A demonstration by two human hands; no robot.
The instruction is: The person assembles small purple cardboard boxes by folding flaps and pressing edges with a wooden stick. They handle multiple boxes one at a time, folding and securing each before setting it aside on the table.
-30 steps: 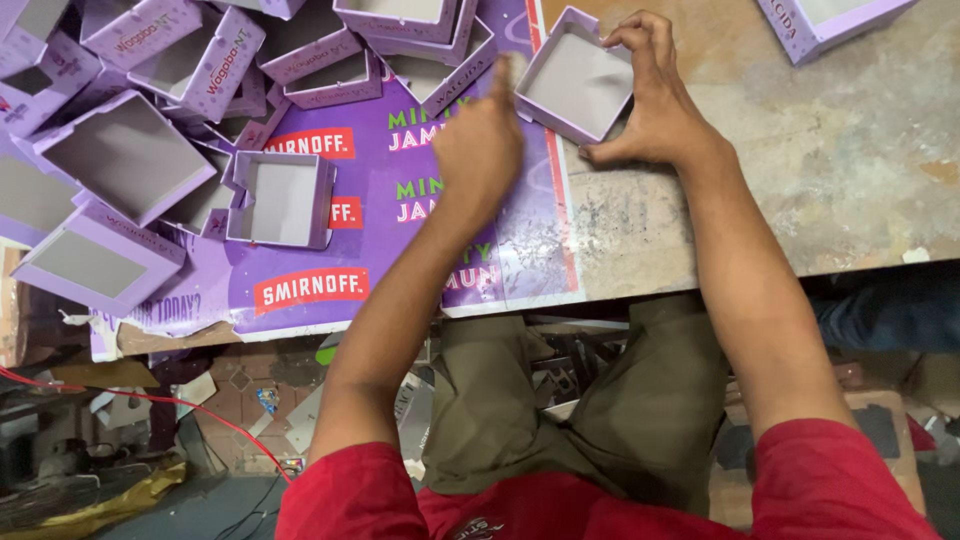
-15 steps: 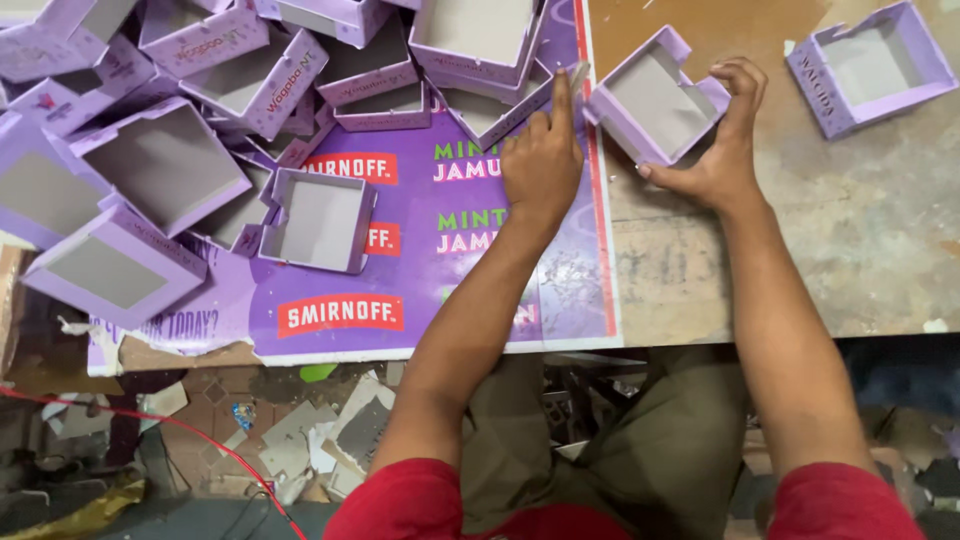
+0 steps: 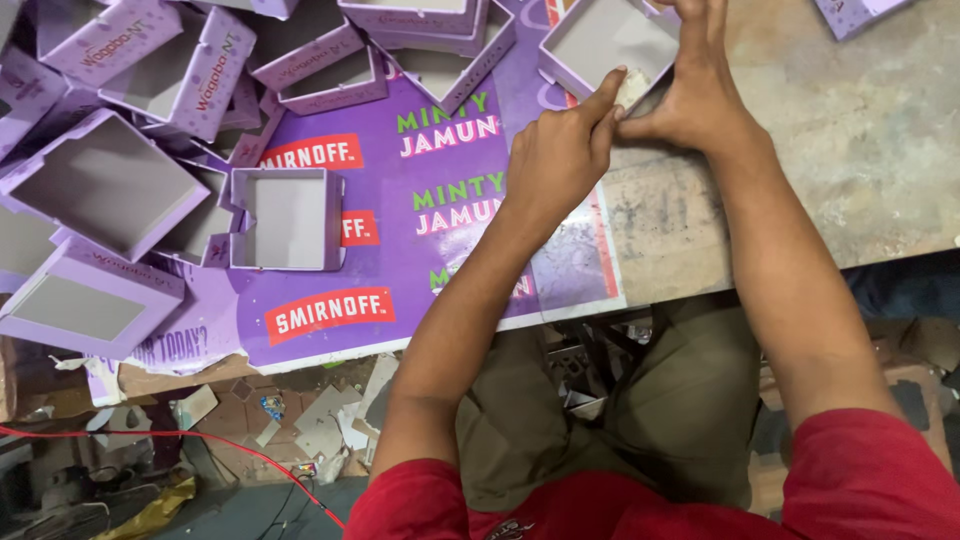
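At the left we see a pile of open purple boxes (image 3: 110, 180) on a purple printed sheet (image 3: 400, 250), one small box (image 3: 287, 218) lying apart. Our left hand (image 3: 555, 160) is half curled, forefinger pressing the near corner of a purple tray box (image 3: 610, 45). Our right hand (image 3: 700, 95) grips that box's right wall, fingers stretched, on the stone table (image 3: 850, 150).

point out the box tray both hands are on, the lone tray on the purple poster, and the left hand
box tray (image 3: 610, 45), head view, on its grey inner floor
lone tray (image 3: 287, 220), head view, on its inner floor
left hand (image 3: 555, 160), head view, on the back of the hand
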